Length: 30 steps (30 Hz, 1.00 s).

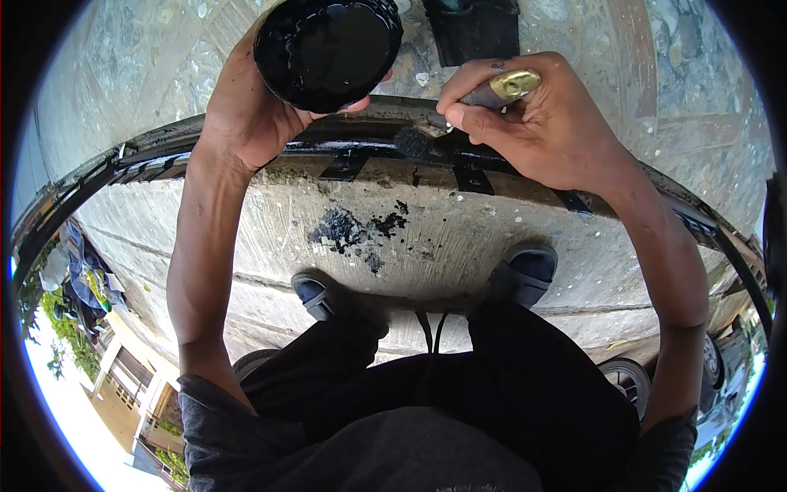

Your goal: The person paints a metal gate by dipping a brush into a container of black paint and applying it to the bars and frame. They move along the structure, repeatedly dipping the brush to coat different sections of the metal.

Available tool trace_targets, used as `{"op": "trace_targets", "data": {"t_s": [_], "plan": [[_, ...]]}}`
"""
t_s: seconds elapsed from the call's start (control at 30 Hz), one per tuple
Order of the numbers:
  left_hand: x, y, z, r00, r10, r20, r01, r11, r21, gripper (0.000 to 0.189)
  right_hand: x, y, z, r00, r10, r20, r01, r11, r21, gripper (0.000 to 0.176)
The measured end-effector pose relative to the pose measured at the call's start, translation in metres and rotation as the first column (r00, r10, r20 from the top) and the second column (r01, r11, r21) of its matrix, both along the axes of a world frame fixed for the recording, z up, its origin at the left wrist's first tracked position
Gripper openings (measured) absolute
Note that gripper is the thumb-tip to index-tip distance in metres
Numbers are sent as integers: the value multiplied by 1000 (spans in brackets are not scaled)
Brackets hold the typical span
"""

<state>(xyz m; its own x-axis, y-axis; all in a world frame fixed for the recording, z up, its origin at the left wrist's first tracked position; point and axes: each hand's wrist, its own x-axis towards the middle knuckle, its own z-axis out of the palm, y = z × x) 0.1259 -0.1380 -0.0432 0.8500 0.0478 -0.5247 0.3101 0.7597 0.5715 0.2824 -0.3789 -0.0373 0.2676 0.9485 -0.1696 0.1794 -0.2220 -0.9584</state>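
A round container [338, 51] of black liquid sits in my left hand [258, 115], whose fingers wrap round it from beneath and the side. Its rim and inner wall are coated black. My right hand [545, 119] is closed on the handle of a paintbrush [502, 88]. The brush's dark bristles rest against a long black bar [361, 148], which runs across the view under both hands. Wet, shiny black covers part of that bar. Short black pieces [473, 179] stick out from it towards my feet.
Black splatter [348, 230] marks the concrete floor [270, 213] before my sandalled feet. Beyond the bar, a dark object [475, 33] stands on the stone-patterned ground at the top. Wheels [627, 379] show at the lower right, and a heap of cloth [86, 266] lies at the left.
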Motion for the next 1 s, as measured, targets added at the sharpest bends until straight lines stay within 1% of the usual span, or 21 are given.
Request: {"op": "trace_targets", "data": {"t_s": [0.03,0.13,0.17,0.27,0.3,0.37,0.4,0.43,0.5,0.53,0.6,0.67,0.7,0.77,0.8,0.83,0.87,0.9,0.93,0.97,1.0], "plan": [[-1,1,0,1000,-3,7,3,1000,21,62,1,-4,-7,998,-52,32,50,996,79,4],[-1,2,-2,1000,9,17,-9,1000,24,60,21,-14,17,989,7,144,-20,996,91,9],[-1,1,-3,1000,12,16,-12,1000,14,60,17,-12,22,993,-58,100,41,986,159,10],[1,-7,-10,1000,10,12,-11,999,44,58,22,-18,36,994,-79,74,60,970,234,10],[5,-15,-4,998,47,-52,-42,995,89,57,39,-26,56,995,44,85,-62,974,218,15],[9,-30,-4,998,58,-28,-57,997,44,55,62,-44,88,997,23,71,-39,972,230,20],[10,-36,-2,998,63,-22,-62,998,30,54,70,-61,104,994,-38,103,16,979,205,22],[19,-54,8,996,72,-55,-64,989,132,44,79,-78,121,986,-96,134,71,981,180,25],[32,-77,13,993,87,-80,-70,979,193,42,76,-102,140,949,-170,265,143,982,120,28],[37,-87,14,991,96,-93,-73,972,225,41,72,-106,144,938,-146,315,114,987,117,27],[48,-104,17,989,89,-115,-69,983,168,40,63,-111,147,906,-96,412,55,992,111,26],[57,-119,17,992,60,-110,-47,991,123,41,52,-116,145,875,-141,463,104,989,105,24],[59,-122,15,992,-34,-122,56,982,179,40,42,-118,136,859,-210,468,182,978,105,23],[69,-134,18,993,32,-112,-13,985,170,41,33,-114,127,831,-264,489,219,964,149,19],[75,-143,20,993,58,-105,-42,988,152,42,35,-108,123,824,-249,509,178,966,186,17],[80,-150,21,998,44,-45,-37,988,148,41,38,-108,119,817,-254,518,171,964,203,18],[85,-149,18,999,-25,36,24,999,31,39,40,-109,115,810,-258,526,164,962,219,19],[89,-151,13,995,-71,76,67,996,51,40,46,-113,111,846,-297,443,215,950,227,16],[93,-155,11,988,-110,112,101,992,81,41,45,-117,107,842,-349,411,261,931,254,16],[99,-158,15,997,-72,32,69,994,90,40,45,-121,103,836,-399,377,307,909,281,16],[102,-164,16,998,-60,32,57,995,86,40,45,-125,100,827,-447,342,351,884,308,18]]}}
